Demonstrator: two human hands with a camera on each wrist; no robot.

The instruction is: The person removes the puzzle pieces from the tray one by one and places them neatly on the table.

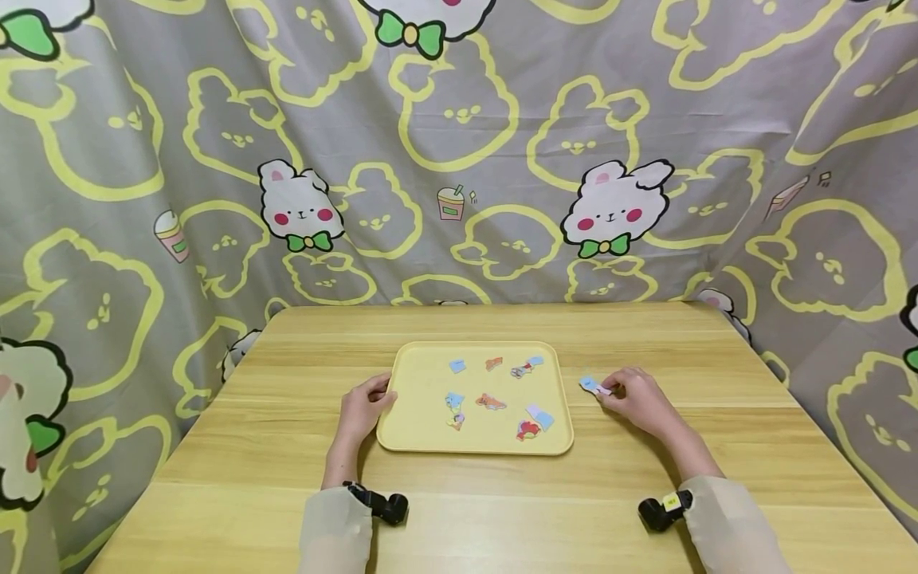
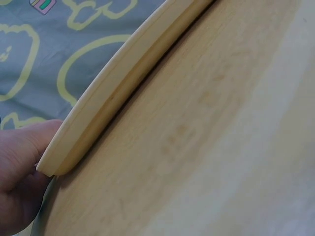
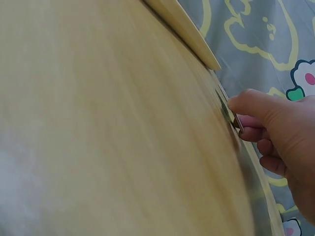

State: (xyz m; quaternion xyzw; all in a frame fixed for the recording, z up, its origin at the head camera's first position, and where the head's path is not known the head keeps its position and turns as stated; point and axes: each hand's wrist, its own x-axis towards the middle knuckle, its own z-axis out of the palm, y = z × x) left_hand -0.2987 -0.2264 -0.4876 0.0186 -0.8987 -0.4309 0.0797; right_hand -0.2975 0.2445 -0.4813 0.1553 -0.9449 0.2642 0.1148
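A yellow tray [image 1: 473,443] lies on the wooden table. My left hand [image 1: 363,405] grips its left edge, the thumb over the rim; in the left wrist view the tray's side [image 2: 106,93] runs away from that hand. To the right of the tray, my right hand [image 1: 635,399] pinches a small flat blue and lilac puzzle piece [image 1: 592,386] between thumb and fingers, close over the table. In the right wrist view the piece [image 3: 239,123] shows nearly edge-on. Several pieces lie spread on the tray, among them an orange one [image 1: 491,402] and a red one [image 1: 528,430].
More pieces on the tray include a blue one [image 1: 457,366] at the back and a pale blue and lilac one [image 1: 541,417] at the right. A patterned grey curtain [image 1: 459,159] hangs behind the wooden table [image 1: 473,518]. Each wrist wears a black camera.
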